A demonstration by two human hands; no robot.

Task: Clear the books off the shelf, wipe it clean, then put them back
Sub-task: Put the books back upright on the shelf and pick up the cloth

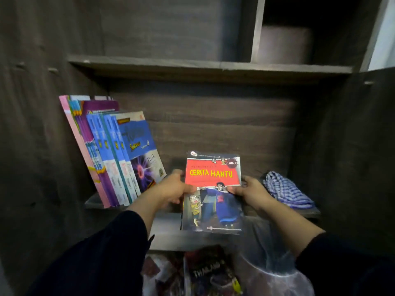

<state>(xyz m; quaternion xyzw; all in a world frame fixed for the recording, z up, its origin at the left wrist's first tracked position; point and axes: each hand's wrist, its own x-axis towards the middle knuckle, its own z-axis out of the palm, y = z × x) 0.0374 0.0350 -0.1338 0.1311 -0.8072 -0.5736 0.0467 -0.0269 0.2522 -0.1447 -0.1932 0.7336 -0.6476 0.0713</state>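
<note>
A comic book [211, 195] with a red "CERITA HANTU" cover is held upright in front of the dark wooden shelf [307, 211]. My left hand [173, 189] grips its left edge and my right hand [250, 192] grips its right edge. Several books [113, 154], pink, purple and blue, lean together at the left end of the shelf; the front one shows a blue physics cover. A blue-and-white checked cloth [286, 190] lies bunched on the right end of the shelf.
Below the shelf sits a clear plastic bag [275, 272] and more books, one marked "THAILAND" [209, 272]. An upper shelf board [192, 65] with a vertical divider [257, 28] spans above. Dark cabinet walls close in on both sides.
</note>
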